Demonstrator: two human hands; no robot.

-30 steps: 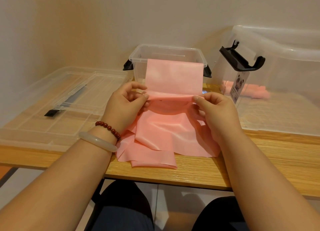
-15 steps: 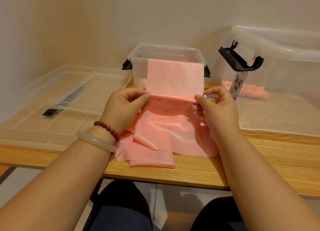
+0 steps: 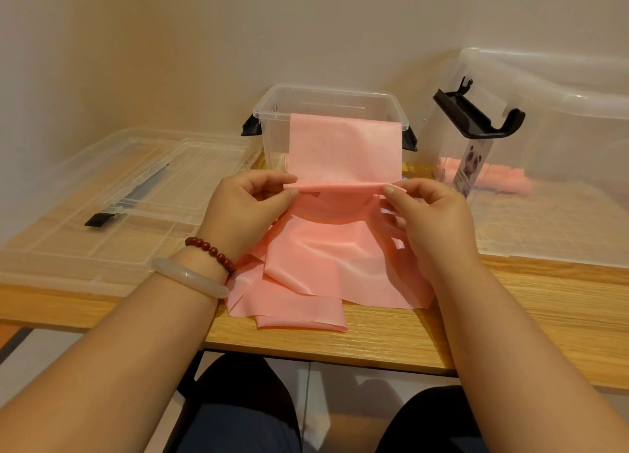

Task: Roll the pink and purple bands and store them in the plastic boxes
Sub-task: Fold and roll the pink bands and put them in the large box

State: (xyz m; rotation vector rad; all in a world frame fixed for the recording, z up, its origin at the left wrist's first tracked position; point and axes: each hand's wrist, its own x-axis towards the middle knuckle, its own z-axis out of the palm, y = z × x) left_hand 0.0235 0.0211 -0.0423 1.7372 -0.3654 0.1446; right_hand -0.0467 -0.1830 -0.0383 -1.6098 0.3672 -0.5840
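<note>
both hands, left hand (image 3: 248, 207) & right hand (image 3: 432, 214), pinch thin pink stretchy band (image 3: 340, 248) fold; small clear plastic box (image 3: 326, 105) at 12 o'clock on wooden table (image 3: 510, 316).

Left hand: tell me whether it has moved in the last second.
Yes, slightly. The left hand has closed its fingers down onto the fold of the pink band, a little lower against the small box.

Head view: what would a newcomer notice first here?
The pink band dominates the centre: the left hand and right hand pinch its folded edge, and the rest pools on the wooden table toward the near edge. Behind it stands an open small clear box. At right, a large clear box already holds pink rolls.
</note>
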